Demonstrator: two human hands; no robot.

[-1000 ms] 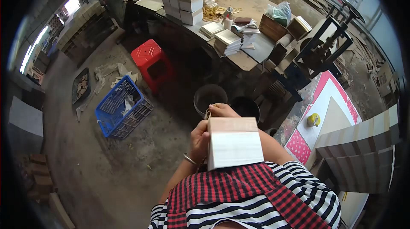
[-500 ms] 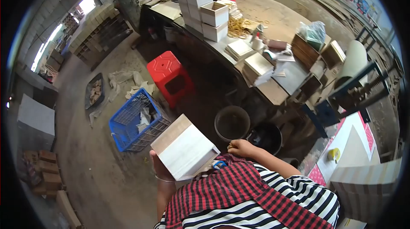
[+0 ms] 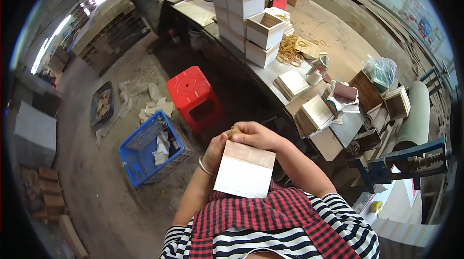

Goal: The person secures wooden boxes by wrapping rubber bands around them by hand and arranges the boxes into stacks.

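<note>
A pale wooden box with a brown-grained band along its far side is held close in front of my chest. My left hand, with a bangle at the wrist, is closed on the box's far left corner. My right hand is closed just beyond the far edge, its fingers meeting those of my left hand. A small yellowish bit shows at the right fingers, too little to name. The box's underside is hidden.
A blue crate with scraps and a red stool stand on the floor ahead. The workbench on the right carries stacked wooden panels, boxes and yellow rubber bands. A blue metal clamp juts in at right.
My right hand has come forward and left from beside my body to the box's far edge. The box has turned and shifted right, and my left hand has moved up with it.
</note>
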